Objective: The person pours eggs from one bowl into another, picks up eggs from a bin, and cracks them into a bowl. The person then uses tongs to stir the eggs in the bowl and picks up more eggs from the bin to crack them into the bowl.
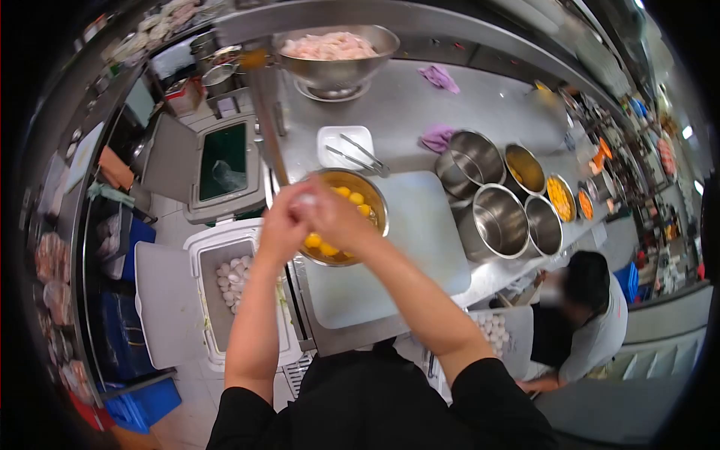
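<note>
My left hand (280, 225) and my right hand (339, 219) come together above the left rim of a metal bowl (384, 217). Their fingers are closed around a whitish egg (307, 201), mostly covered and blurred by motion. Several raw yolks (349, 196) lie in clear egg white inside the bowl. Under the bowl is a pale cutting board (427, 232). Behind it, metal tongs (358, 154) rest across a white square dish (334, 137).
Lidded bin (193, 247) at left holds white shells (234, 277); behind it stands a green-lined bin (225, 161). Steel pots (499, 221) stand right of the board. A bowl of raw meat (330, 46) sits at the back. A person (592, 315) crouches by an egg container (517, 337).
</note>
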Action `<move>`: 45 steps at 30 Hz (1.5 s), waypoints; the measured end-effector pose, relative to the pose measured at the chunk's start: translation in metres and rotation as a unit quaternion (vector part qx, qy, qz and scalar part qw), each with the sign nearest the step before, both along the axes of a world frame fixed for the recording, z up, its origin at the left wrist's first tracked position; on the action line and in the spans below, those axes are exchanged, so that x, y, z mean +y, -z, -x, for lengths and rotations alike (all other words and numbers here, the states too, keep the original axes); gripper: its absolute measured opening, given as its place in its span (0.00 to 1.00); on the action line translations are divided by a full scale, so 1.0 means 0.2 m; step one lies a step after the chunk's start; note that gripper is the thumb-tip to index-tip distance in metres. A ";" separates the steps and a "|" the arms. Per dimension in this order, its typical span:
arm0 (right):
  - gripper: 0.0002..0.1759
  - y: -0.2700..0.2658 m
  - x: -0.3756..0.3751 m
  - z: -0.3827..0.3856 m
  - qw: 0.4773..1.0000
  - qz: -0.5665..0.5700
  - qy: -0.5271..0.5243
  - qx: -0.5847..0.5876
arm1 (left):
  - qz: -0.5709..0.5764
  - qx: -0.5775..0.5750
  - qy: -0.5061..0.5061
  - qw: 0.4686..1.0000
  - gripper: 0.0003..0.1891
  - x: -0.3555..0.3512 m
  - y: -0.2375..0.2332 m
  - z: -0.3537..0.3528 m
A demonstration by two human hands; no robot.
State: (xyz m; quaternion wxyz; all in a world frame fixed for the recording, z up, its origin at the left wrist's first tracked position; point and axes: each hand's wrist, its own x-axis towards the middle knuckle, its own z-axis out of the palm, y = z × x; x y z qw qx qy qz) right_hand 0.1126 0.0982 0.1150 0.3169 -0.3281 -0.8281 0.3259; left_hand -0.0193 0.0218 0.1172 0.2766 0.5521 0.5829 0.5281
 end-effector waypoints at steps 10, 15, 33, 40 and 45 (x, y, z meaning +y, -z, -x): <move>0.21 0.14 -0.76 -0.79 0.981 -0.037 -0.052 0.181 | 0.128 0.071 -0.159 0.976 0.30 -0.63 0.39 0.54; 0.09 0.60 -1.09 -1.76 0.968 0.097 0.217 0.076 | 0.238 -0.257 0.467 0.811 0.31 -0.64 0.13 -0.47; 0.21 2.49 -0.87 -2.88 0.764 0.315 0.409 -0.387 | 0.170 0.500 0.393 0.753 0.10 -0.03 2.53 -3.04; 0.24 2.20 -1.09 -2.95 0.708 0.542 0.437 0.121 | 0.352 0.075 0.394 0.846 0.30 -0.30 1.94 -2.70; 0.30 1.14 -1.14 -2.56 0.632 0.571 0.255 0.457 | 0.372 -0.301 0.411 0.776 0.28 -0.58 0.95 -1.89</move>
